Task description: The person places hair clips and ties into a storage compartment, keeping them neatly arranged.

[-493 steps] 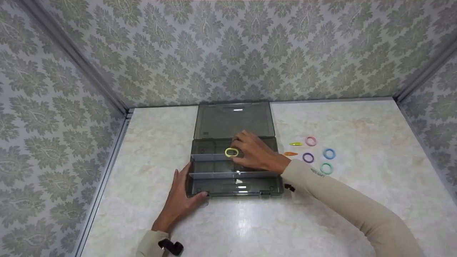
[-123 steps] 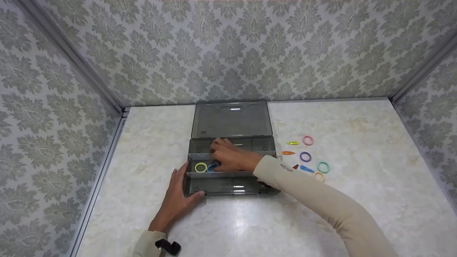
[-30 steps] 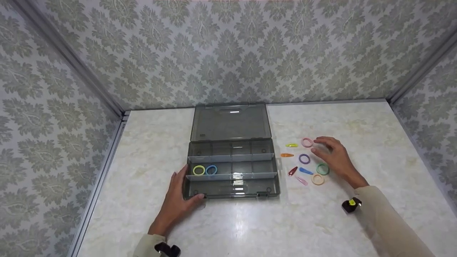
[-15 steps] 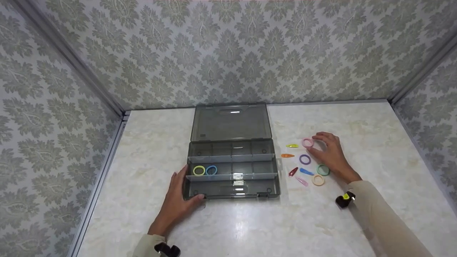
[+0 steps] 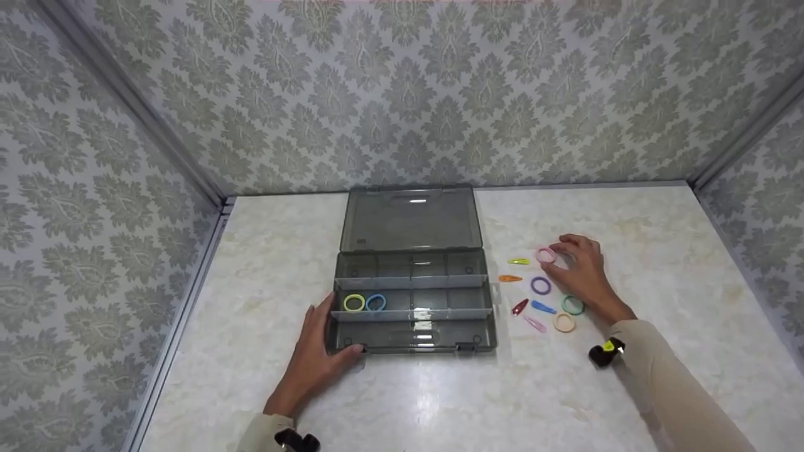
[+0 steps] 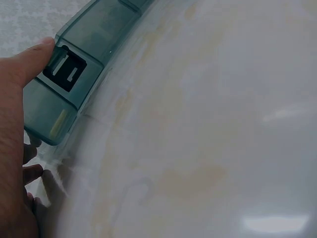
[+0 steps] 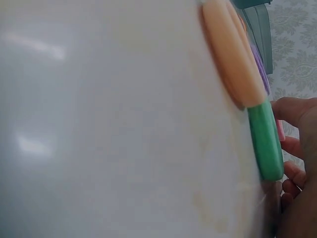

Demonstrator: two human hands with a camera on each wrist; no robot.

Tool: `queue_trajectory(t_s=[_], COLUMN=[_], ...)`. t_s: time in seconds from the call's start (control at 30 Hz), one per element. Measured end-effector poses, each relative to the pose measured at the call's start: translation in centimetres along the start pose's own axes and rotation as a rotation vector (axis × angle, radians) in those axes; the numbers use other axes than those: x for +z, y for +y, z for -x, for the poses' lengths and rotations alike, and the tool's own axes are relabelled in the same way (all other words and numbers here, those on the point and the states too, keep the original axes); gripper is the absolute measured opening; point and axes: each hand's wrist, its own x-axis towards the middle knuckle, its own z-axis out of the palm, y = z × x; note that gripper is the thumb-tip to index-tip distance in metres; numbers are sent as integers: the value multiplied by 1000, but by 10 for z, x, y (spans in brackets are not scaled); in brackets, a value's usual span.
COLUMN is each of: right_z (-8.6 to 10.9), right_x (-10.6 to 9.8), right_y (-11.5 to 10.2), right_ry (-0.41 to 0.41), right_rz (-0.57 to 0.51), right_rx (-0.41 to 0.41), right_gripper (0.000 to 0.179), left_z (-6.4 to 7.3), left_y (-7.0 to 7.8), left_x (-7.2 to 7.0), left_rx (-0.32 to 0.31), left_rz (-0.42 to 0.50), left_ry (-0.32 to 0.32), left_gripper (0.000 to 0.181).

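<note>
At the right of the head view my right hand [image 5: 581, 270] pinches the pink hair tie [image 5: 537, 255] between thumb and index finger, at the table surface. My left hand [image 5: 314, 351] holds the front left corner of the dark clear plastic organizer box [image 5: 377, 338]; in the left wrist view the thumb [image 6: 37, 59] rests by its latch [image 6: 65, 69]. The box lies with its lid back. A yellow hair tie [image 5: 346, 303] and a blue hair tie [image 5: 368, 304] sit side by side at the left of its middle row.
Near my right hand lie a purple hair tie [image 5: 532, 286], a green hair tie [image 7: 266, 144] and a peach hair tie [image 7: 233, 54]. Snap clips are scattered beside the box: yellow [image 5: 519, 261], orange [image 5: 510, 279], red [image 5: 519, 307], blue [image 5: 544, 307], pink [image 5: 535, 324]. Patterned walls [image 5: 408, 94] enclose the table.
Since several seconds ago the blue hair tie was released beside the yellow one. My right hand then moved right to the pink hair tie and closed on it. The left hand stays at the box.
</note>
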Motion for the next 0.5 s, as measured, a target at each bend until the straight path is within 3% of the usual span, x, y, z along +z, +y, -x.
queue_trajectory(t_s=[0.3, 0.5], right_z=[2, -1], right_x=[0, 0], right_y=[0, -6], right_ry=[29, 30], right_rz=[2, -6], right_rx=[3, -9], right_gripper=[42, 41], left_z=[-1, -1], left_y=[3, 0], left_x=[2, 1], left_rx=[15, 63], left_rz=[-13, -21], left_ry=[11, 32], left_gripper=[116, 114])
